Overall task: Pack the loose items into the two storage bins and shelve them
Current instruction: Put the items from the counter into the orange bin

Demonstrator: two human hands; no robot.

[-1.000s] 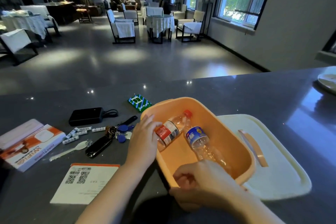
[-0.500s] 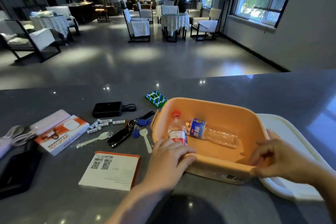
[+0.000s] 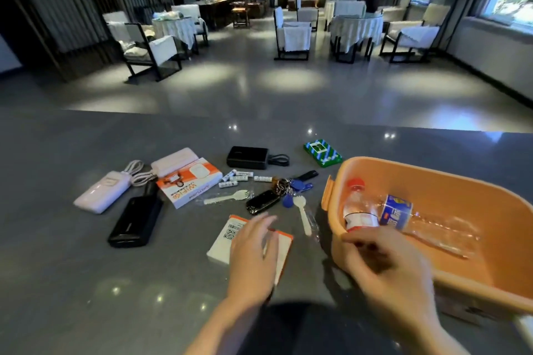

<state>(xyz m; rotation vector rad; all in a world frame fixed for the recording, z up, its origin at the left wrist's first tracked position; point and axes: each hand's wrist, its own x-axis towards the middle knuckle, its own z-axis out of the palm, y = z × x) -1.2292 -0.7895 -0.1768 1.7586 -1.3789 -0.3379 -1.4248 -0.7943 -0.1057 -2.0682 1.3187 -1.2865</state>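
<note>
Leaving the bin (image 3: pixel 450 181), left hand (image 3: pixel 253 256) now hovers, fingers loosely spread, over the card (image 3: pixel 227 242); right hand (image 3: pixel 386 271) curls on the bin's near rim.

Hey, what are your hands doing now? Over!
Left hand open over the white card. Right hand gripping the orange bin rim. Two bottles inside. Nothing blocking.

"WIFI" on orange-white box (image 3: pixel 190 185), upside down; QR code on card (image 3: pixel 230 232); bottle labels unreadable.
</note>
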